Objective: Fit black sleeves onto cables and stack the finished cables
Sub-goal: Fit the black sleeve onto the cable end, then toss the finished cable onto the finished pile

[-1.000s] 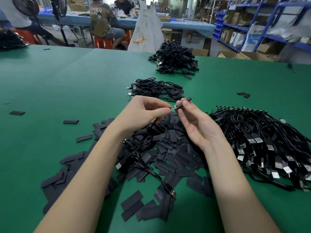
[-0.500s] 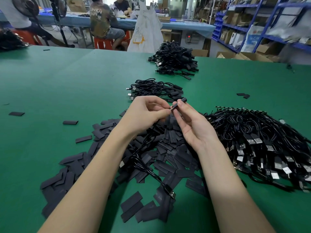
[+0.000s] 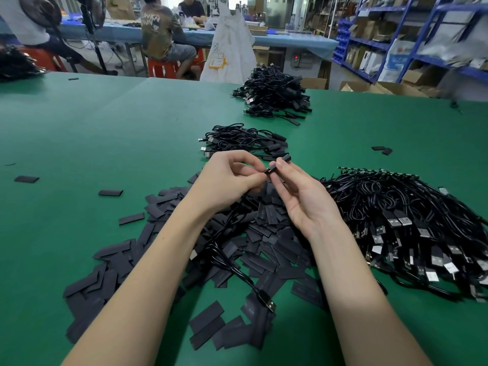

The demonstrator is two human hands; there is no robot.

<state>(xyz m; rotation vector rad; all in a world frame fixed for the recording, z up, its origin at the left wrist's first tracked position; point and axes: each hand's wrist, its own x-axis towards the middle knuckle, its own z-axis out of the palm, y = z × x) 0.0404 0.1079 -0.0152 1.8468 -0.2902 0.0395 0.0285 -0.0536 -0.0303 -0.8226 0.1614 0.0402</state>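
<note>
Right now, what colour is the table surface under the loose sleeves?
Green, a plain even covering on the table, best seen in the head view, the only one, around the pile of black sleeves.

I work in a factory assembly workshop: a large green surface (image 3: 105,122) carries bulk cable piles (image 3: 274,93), blue storage racks (image 3: 383,35) hold cartons, and seated workers (image 3: 163,35) occupy another bench.

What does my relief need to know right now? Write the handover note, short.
Left hand: fingers pinch the cable end.
Right hand: fingers hold a sleeve at that end, not yet seated.
The cable trails over the loose sleeves below the hands.
Done: near stack ahead, far stack beyond.
Left: the bare cables at right.
</note>
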